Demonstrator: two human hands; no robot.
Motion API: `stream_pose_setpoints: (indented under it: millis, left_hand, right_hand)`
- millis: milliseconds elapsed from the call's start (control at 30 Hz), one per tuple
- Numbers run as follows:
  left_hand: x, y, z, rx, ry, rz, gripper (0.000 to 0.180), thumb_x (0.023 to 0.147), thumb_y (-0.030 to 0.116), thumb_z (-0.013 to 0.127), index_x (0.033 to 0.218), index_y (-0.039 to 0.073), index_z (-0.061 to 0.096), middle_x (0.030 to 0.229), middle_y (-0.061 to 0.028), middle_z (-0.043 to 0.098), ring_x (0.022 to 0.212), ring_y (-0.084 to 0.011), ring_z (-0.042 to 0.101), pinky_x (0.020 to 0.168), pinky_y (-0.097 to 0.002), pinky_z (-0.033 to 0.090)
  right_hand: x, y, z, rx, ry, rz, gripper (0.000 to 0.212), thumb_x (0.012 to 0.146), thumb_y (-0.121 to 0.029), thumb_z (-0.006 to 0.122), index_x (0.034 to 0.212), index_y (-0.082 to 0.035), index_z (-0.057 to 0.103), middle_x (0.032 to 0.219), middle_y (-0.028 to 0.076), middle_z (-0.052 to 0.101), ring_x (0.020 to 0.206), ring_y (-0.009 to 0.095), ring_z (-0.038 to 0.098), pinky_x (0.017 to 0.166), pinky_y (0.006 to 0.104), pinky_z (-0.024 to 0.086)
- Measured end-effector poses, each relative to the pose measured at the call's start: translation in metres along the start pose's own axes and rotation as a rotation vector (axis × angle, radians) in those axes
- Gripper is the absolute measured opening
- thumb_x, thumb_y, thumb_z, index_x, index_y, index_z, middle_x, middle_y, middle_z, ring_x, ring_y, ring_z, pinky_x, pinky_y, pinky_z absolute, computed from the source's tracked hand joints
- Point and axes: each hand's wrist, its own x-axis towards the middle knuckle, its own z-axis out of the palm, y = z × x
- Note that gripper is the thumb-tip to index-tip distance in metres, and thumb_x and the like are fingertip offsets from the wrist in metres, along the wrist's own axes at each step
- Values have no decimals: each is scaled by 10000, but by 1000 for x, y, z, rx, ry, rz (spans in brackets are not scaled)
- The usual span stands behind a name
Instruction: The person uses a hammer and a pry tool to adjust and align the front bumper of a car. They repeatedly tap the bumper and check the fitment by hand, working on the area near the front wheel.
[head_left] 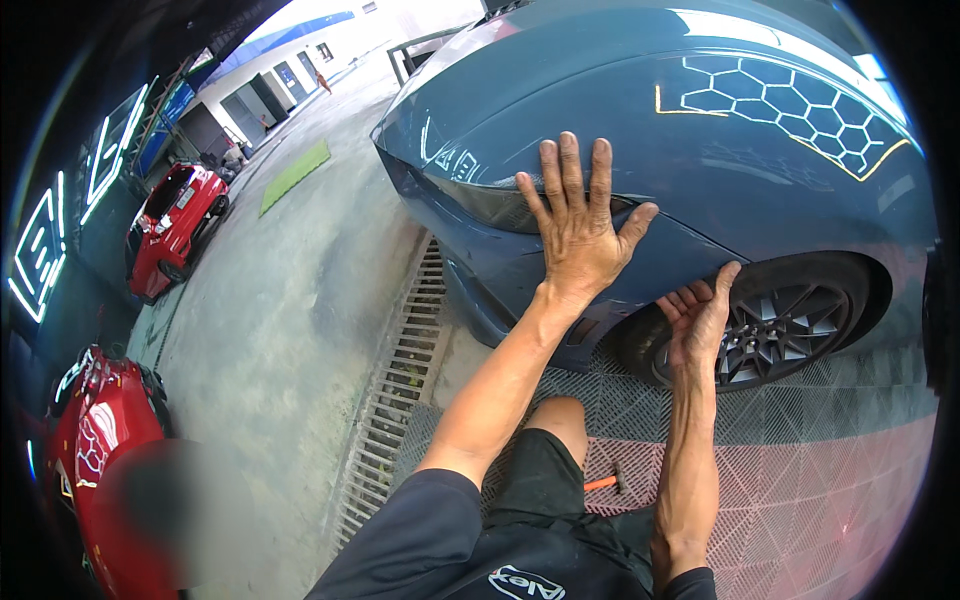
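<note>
A blue-grey car's front corner (660, 150) fills the upper right. My left hand (580, 235) lies flat and open, fingers spread, over the headlight (490, 203) and the panel just above it. Lower and to the right, my right hand (697, 318) is at the front wheel arch. Its curled fingers and raised thumb close around the rear edge of the front bumper (640, 270), beside the seam below the fender. The exact contact of its fingertips is hard to see. Behind that hand is the dark-spoked front wheel (785, 325).
An orange-handled hammer (603, 483) lies on the grey and red grid floor tiles (790, 470) by my legs. A metal drain grate (395, 380) runs along the left. Two red cars (180, 225) stand farther left, and a green mat (295, 177) lies on the concrete.
</note>
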Motion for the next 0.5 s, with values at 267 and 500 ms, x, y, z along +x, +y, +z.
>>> stream_pose_setpoints:
  millis: [267, 500]
  left_hand:
    - [0, -10, -15, -25, -21, -13, 931, 971, 616, 578, 1654, 131, 170, 1698, -228, 103, 1583, -405, 14, 1219, -656, -54]
    - [-110, 57, -32, -605, 24, 47, 410, 939, 99, 668, 1326, -19, 604, 1290, -183, 669, 1189, -335, 635, 1036, -423, 484]
  right_hand:
    - [-15, 10, -9, 62, -71, 89, 1134, 911, -787, 549, 1434, 206, 383, 1418, 352, 500, 1266, 356, 590, 1039, 414, 517]
    - [-77, 35, -213, -185, 171, 205, 818, 987, -586, 616, 1407, 108, 512, 1307, 220, 657, 1157, 263, 676, 987, 377, 550]
